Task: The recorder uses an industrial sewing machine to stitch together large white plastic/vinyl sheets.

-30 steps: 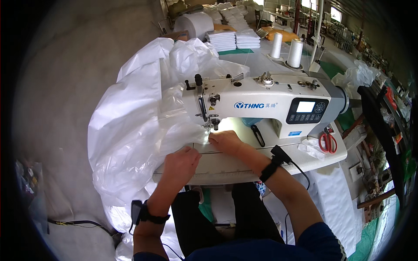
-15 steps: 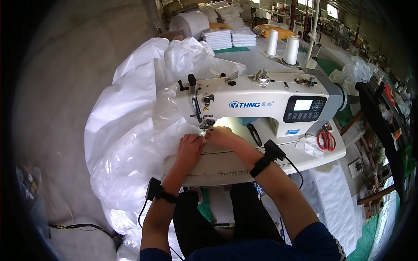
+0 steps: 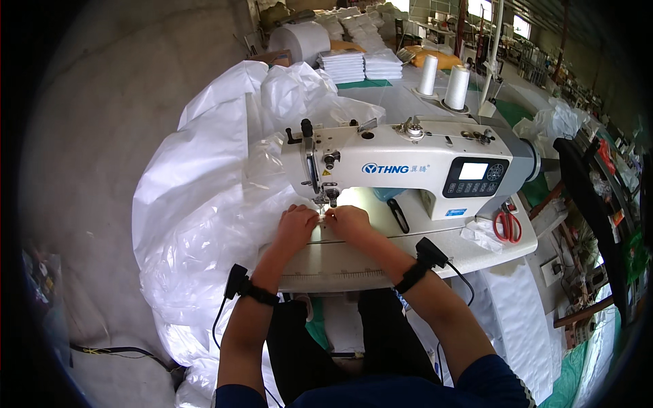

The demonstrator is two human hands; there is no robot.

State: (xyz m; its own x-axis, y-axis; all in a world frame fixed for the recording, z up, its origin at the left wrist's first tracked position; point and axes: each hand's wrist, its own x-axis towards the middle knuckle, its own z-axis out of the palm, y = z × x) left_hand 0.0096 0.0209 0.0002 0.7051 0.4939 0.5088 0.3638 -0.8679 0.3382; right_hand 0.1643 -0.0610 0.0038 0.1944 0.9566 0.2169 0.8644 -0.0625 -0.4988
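A white sewing machine (image 3: 401,163) stands across the table in front of me, its lamp lighting the needle area (image 3: 321,204). Just left of the needle, my left hand (image 3: 296,228) has its fingers bent and drawn together beside the white plastic sheeting (image 3: 204,204). My right hand (image 3: 348,223) is closed in a pinch to the right of the needle, close to the left fingertips. Whatever lies between the fingers of either hand is too small or hidden to make out. The sheeting is heaped to the left and hangs over the table's side.
Black thread snips (image 3: 398,215) lie under the machine arm. Red-handled scissors (image 3: 507,226) rest at the table's right beside a crumpled white scrap (image 3: 481,235). Behind the machine stand two thread cones (image 3: 456,87), stacks of folded white material (image 3: 342,66) and a large white roll (image 3: 299,42).
My left fingers have gone from lying flatter to more bent, near the needle. The right hand has come slightly toward me, still pinched. The whole view has shifted a little.
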